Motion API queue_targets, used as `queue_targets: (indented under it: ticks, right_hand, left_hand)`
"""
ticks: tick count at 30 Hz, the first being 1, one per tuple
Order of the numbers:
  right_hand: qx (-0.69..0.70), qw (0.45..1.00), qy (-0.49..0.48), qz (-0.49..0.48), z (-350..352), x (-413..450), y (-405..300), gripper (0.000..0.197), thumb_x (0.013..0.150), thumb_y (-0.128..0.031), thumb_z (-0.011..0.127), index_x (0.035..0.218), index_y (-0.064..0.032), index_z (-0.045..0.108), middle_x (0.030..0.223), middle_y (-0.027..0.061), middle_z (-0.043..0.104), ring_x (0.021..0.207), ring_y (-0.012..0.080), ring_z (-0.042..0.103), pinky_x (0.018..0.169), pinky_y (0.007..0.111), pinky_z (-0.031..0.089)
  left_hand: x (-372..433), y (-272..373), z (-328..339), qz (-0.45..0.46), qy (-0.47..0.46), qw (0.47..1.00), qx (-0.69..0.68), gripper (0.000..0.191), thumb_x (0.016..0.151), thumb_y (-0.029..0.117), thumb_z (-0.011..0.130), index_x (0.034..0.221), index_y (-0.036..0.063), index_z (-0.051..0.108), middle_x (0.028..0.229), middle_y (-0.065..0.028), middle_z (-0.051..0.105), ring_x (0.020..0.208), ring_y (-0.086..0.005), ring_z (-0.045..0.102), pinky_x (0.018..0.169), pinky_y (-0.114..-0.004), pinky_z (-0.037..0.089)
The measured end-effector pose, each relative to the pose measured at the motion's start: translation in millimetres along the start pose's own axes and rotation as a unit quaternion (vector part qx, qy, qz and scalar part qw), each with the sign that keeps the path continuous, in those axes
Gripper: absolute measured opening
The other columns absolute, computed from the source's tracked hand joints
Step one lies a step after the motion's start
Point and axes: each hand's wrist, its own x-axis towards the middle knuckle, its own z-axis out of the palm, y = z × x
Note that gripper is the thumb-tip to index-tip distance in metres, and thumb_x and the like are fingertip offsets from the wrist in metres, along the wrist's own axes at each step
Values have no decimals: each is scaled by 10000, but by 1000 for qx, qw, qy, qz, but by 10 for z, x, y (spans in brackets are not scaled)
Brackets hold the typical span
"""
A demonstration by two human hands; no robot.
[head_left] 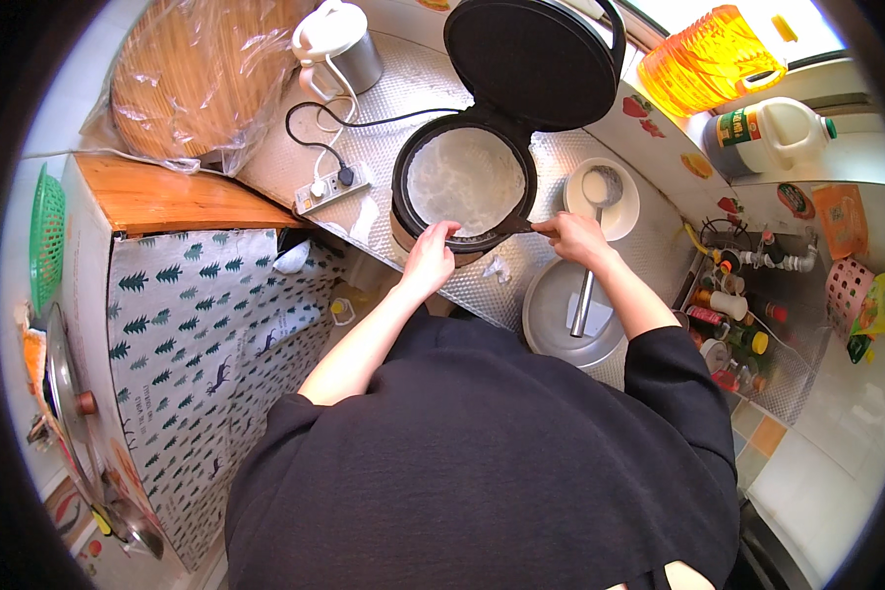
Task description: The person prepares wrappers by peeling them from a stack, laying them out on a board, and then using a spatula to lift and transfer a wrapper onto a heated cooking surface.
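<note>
An electric griddle (pixel 400 221) stands in front of me with its round black lid (pixel 535 63) raised. A thin, pale sheet of batter or crepe (pixel 466 177) covers its cooking surface. My left hand (pixel 431 258) is at the near edge of the crepe, fingertips over the rim; whether they pinch the edge is hard to tell. My right hand (pixel 579 237) grips a dark flat scraper (pixel 515 224), whose blade lies at the griddle's near right rim. Beside that hand, a ladle (pixel 602 188) rests in a white bowl (pixel 629 188) of pale batter.
A round metal pan (pixel 542 324) sits below the bowl. Left of the griddle are a power strip (pixel 332 188), cords and a soymilk maker (pixel 339 51). An oil jug (pixel 708 63) and a white jug (pixel 771 136) stand on the right ledge. Bottles (pixel 730 324) crowd the right corner.
</note>
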Motion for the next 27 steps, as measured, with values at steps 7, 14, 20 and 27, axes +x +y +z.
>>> queue_targets:
  ticks: [7,14,20,27]
  right_hand:
    - [41,999,26,6,151,21,-106,396,659,-41,506,998,-190,646,878,105,636,823,256,602,705,361,471]
    - [66,997,38,21,231,9,-96,410,651,-34,495,1010,-172,640,890,101,637,838,253,601,723,359,471]
    - [72,996,32,47,169,-17,-31,422,650,-36,494,1021,-181,635,896,99,635,841,249,600,727,360,468]
    - [87,993,33,76,4,21,-72,413,664,-48,493,1021,-197,635,900,101,633,846,241,601,738,354,465]
  left_hand:
    - [-39,-40,98,1,5,1000,26,410,676,-88,368,1061,3,477,1045,-170,519,1014,-278,518,899,-348,402]
    - [-124,10,141,-9,3,1000,7,410,674,-86,366,1056,6,485,1054,-173,522,1034,-295,499,909,-360,387]
    - [-70,20,159,-8,-7,1000,12,401,673,-66,376,1050,12,489,1070,-180,516,1042,-318,481,901,-376,383]
    - [124,0,135,-10,-57,998,26,425,659,-66,381,1063,10,490,1086,-191,508,1063,-330,462,912,-380,372]
